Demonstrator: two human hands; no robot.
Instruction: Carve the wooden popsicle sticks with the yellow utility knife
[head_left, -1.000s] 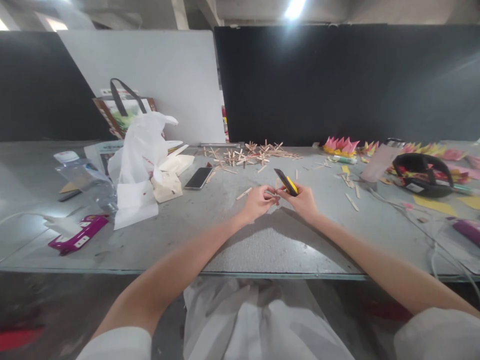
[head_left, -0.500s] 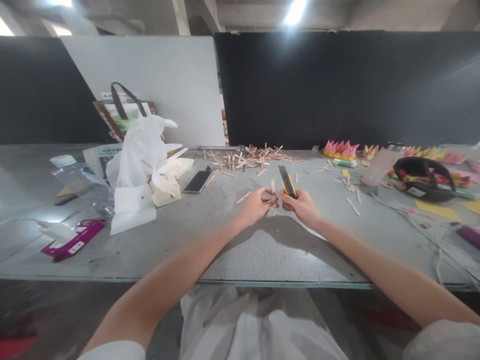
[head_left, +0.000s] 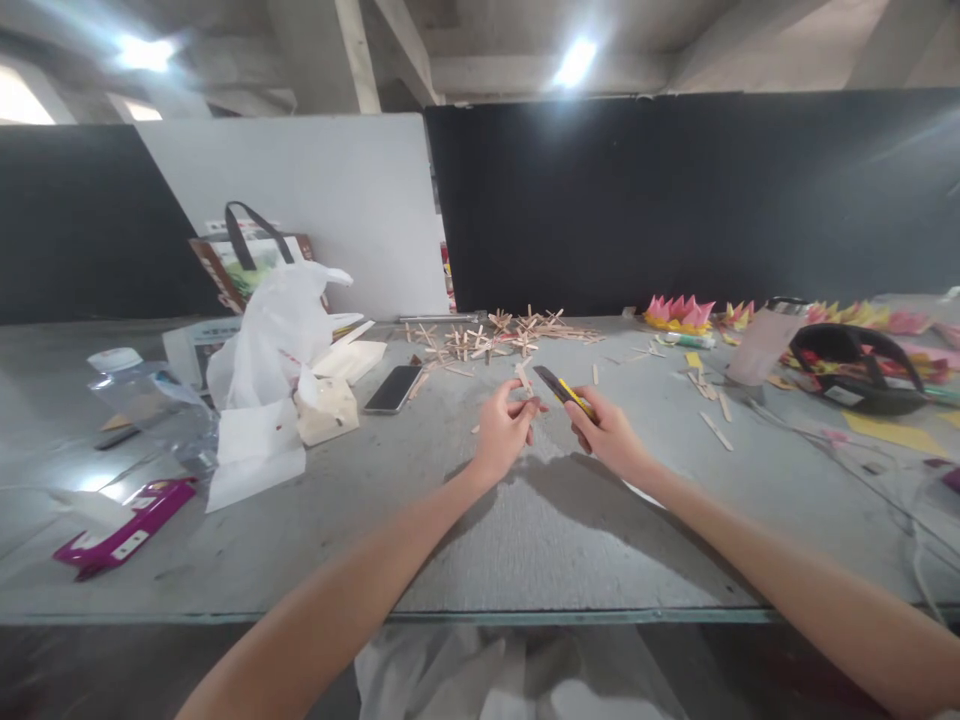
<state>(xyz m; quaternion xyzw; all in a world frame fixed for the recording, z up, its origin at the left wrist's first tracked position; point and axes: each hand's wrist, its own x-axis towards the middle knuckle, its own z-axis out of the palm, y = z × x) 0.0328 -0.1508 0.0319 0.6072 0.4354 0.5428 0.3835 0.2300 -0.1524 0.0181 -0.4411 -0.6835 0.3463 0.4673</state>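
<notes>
Utility knife (head_left: 564, 390), black with yellow slider: clenched in right hand (head_left: 611, 436), fingers wrapped round the rear half, raised just above grey worktable (head_left: 525, 540), near its middle. Long axis slanted from right hand up and leftward; front end aimed at left hand (head_left: 502, 432), away from the wearer. Blade out or retracted: cannot tell, too small.

Short wooden craft stick (head_left: 523, 378): pinched between left thumb and fingertips, roughly upright, top leaning slightly away, just beside the knife's nose.

Risk, as judged: knife nose close to left fingertips; a slip off the thin stick likely to nick a finger; excess pressure likely to split the stick or flick it out of the pinch.

Surroundings: heap of craft sticks (head_left: 487, 335) behind the hands; smartphone (head_left: 393, 388) to their left; white plastic bag (head_left: 274, 315) further left; paper lotus flowers (head_left: 679, 312) at rear right.
</notes>
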